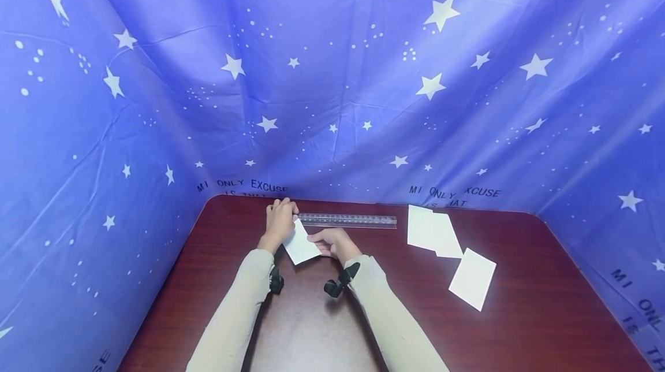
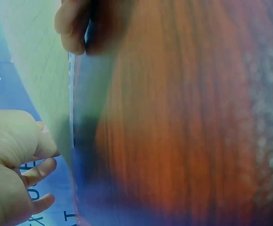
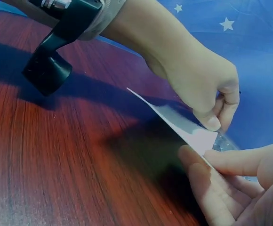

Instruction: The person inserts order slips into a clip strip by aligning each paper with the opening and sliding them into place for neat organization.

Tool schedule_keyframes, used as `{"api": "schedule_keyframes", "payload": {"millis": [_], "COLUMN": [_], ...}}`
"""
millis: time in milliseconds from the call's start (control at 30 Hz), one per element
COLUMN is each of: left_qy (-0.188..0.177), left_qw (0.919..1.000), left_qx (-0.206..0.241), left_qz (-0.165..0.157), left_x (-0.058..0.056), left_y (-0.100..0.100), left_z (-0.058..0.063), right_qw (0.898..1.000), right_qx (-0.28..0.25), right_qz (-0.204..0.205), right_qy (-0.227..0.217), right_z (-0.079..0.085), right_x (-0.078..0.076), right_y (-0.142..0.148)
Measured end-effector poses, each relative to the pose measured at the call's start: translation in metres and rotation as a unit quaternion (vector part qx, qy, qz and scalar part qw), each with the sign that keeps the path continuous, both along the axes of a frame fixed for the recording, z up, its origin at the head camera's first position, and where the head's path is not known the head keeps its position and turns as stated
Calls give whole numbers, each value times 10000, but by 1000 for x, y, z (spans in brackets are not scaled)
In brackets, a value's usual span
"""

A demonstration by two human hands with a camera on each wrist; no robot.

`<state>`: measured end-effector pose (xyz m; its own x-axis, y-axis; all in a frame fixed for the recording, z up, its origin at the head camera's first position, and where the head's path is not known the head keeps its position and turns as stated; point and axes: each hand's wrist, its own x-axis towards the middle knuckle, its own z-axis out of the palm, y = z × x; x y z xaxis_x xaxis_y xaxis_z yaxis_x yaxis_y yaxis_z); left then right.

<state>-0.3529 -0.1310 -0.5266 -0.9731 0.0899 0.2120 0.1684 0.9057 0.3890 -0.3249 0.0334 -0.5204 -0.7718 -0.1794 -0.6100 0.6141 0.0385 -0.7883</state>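
My right hand [image 1: 335, 243] grips a white paper card [image 1: 301, 245] by its edge, thumb on the upper face and fingers beneath. The card tilts up off the table, as the right wrist view shows. At the card's far end my left hand [image 1: 280, 220] curls its fingers and seems to pinch the corner; the exact contact is partly hidden. In the left wrist view the left hand [image 2: 14, 165] is at lower left against the card [image 2: 37, 56]. A clear plastic ruler [image 1: 348, 220] lies just behind the card, its left end beside my left hand.
Two overlapping white cards [image 1: 428, 230] lie toward the back right, with another white card [image 1: 473, 279] in front of them. The dark red wooden table [image 1: 535, 314] meets a blue star-printed cloth [image 1: 332, 95] at its back and sides.
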Motion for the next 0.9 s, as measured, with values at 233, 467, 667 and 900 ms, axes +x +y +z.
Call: {"api": "schedule_keyframes", "payload": {"millis": [233,467,667,900], "left_qy": [85,180,190,125], "left_qw": [10000,9998,9998,9999], "left_qx": [16,-12,14,12], "left_qz": [13,5,15,29], "left_x": [2,2,3,3], "left_y": [0,0,-1,0], "left_z": [2,5,5,3], "right_qw": [9998,9991,9999,9998], "right_qx": [100,74,-45,-142], "right_qz": [167,398,134,-154], "right_qy": [12,-91,-92,44], "right_z": [1,1,1,-20], "right_x": [-2,-4,-4,-16], "right_y": [-2,-1,-2,-4]}}
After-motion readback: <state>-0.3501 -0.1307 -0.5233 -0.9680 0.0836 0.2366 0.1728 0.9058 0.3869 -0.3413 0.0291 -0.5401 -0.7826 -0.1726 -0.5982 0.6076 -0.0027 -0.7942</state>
